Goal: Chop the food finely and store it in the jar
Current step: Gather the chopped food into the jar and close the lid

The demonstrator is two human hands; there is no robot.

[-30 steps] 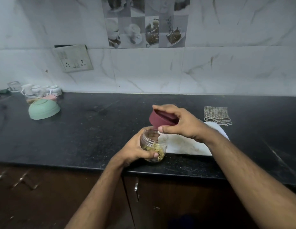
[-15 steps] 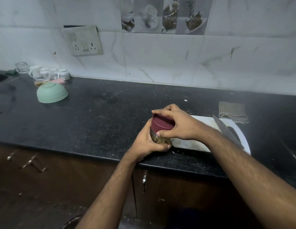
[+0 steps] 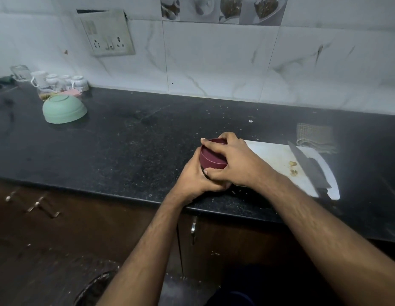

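Note:
A dark red lid sits on top of the jar, whose glass body is almost wholly hidden inside my hands. My left hand wraps around the jar from the left and below. My right hand grips the lid from above and the right, fingers curled over its rim. The jar stands on the black counter near its front edge, just left of the white chopping board. A black knife lies on the board's right part beside a few food scraps.
An upturned green bowl sits at the far left, with several white cups and a glass behind it by the wall. A checked cloth lies behind the board. Cabinet doors with metal handles are below the counter.
My right hand brought the red lid down from above the open jar onto its mouth and now grips it there. My left hand has kept hold of the jar. The camera has tilted down.

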